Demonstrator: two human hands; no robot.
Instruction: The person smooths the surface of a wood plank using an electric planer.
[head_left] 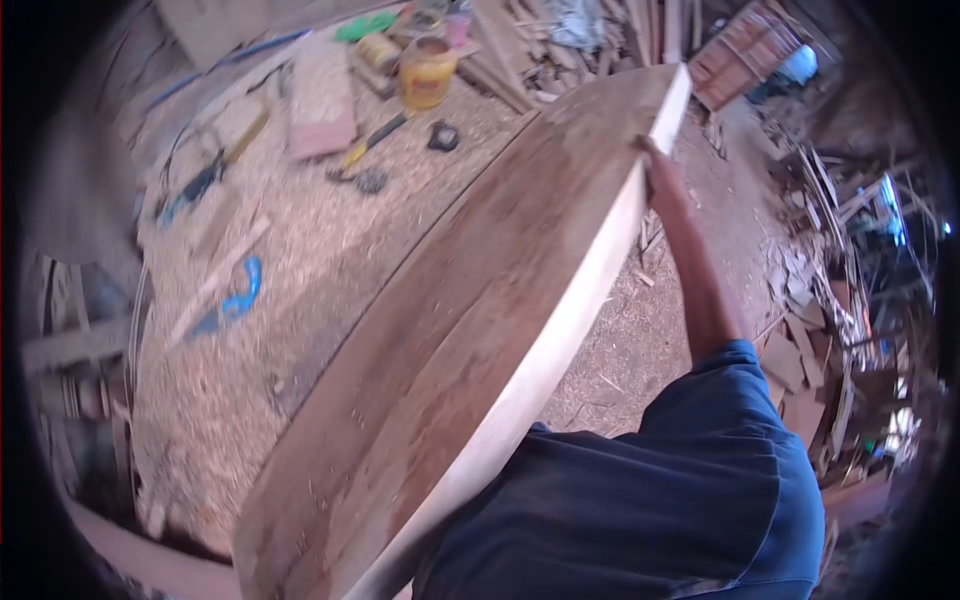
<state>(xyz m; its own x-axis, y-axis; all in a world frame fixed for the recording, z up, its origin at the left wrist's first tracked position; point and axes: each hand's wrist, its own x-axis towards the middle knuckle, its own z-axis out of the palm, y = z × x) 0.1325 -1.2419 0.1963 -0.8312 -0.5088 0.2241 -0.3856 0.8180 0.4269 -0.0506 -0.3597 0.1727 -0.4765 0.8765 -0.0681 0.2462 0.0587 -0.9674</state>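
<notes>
A long curved wooden board runs diagonally from the lower left to the upper right, its pale cut edge facing my body. My right hand grips that edge near the board's upper end, with the fingers wrapped over the rim. The dark blue sleeve of the same arm reaches up from the lower right. My left hand is out of sight. Beyond the board's far edge lie a hammer with a yellow and black handle and a small black object.
Wood shavings cover the workbench. On it are a blue-handled tool, a yellow tub, a pale wood block and a teal-ended tool. Wood scraps lie on the floor at right, near a reddish slatted piece.
</notes>
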